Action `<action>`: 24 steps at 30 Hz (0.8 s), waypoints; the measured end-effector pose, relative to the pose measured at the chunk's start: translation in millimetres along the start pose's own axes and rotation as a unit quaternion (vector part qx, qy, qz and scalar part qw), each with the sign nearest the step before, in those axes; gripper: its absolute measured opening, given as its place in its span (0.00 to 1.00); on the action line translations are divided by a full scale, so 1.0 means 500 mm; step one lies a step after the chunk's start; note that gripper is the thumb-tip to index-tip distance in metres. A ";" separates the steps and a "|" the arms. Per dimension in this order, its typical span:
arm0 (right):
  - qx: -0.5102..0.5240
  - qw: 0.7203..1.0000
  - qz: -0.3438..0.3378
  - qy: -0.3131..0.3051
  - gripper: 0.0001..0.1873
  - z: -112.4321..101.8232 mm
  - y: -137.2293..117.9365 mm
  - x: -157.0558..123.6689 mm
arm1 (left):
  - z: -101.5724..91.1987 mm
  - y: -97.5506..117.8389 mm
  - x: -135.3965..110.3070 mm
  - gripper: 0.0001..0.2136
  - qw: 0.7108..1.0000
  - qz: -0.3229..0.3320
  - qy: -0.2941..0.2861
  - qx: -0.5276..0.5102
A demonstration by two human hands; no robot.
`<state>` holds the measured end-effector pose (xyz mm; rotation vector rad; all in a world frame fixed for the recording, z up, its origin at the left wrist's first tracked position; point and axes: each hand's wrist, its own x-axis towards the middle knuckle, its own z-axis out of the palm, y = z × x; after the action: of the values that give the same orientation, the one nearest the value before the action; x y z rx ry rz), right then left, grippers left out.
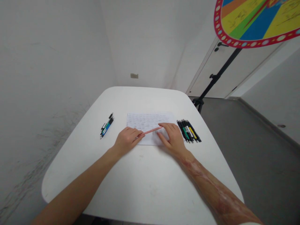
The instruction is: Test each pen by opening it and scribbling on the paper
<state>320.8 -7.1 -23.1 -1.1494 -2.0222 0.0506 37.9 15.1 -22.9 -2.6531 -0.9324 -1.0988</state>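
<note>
A slim pink pen [152, 130] slants above the written sheet of paper [150, 118]. My left hand [128, 138] is closed around its lower left end, thumb and fingers pinching it. At the upper right end of the pen, the index fingertip of my right hand [172, 137] meets or nearly meets the tip. The thumb of that hand stands apart from the fingers, leaving a gap. Lines of handwriting fill the upper part of the paper, and both hands cover some of its lower part.
Several pens [188, 131], dark with green, white and yellow parts, lie side by side right of the paper. A smaller group of pens [107, 126] lies left on the white table [150, 178]. A colourful wheel [255, 22] on a black stand [217, 78] rises beyond the right edge.
</note>
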 end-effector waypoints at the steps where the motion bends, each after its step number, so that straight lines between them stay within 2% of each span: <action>1: -0.027 1.000 -0.010 0.004 0.18 -0.001 -0.003 0.000 | 0.000 0.001 -0.001 0.10 1.000 0.000 0.003 -0.001; 7: -0.137 0.990 -0.033 0.033 0.35 0.005 -0.016 -0.005 | 0.001 0.001 -0.002 0.11 1.000 0.004 0.002 0.001; 11: -0.138 0.990 -0.032 0.019 0.44 0.016 -0.024 -0.007 | 0.001 0.002 0.000 0.12 1.000 0.009 -0.004 0.012; 14: -0.116 0.993 -0.016 0.013 0.47 0.020 -0.031 -0.009 | 0.001 0.003 0.001 0.13 1.000 0.017 -0.006 0.024; 17: -0.096 0.995 -0.012 0.002 0.44 0.021 -0.037 -0.008 | 0.003 0.006 0.002 0.14 0.999 0.021 -0.022 0.035; 22: -0.051 0.989 -0.094 -0.107 0.24 0.022 -0.036 -0.001 | 0.005 0.018 0.005 0.13 0.999 0.022 -0.012 0.025; 24: -0.032 0.986 -0.103 -0.130 0.23 0.020 -0.031 0.001 | 0.004 0.018 0.004 0.13 0.999 0.026 -0.006 0.018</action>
<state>303.2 -12.6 -23.7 -1.0074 -2.3813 0.0338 45.4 9.7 -21.8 -2.6423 -0.8728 -1.0464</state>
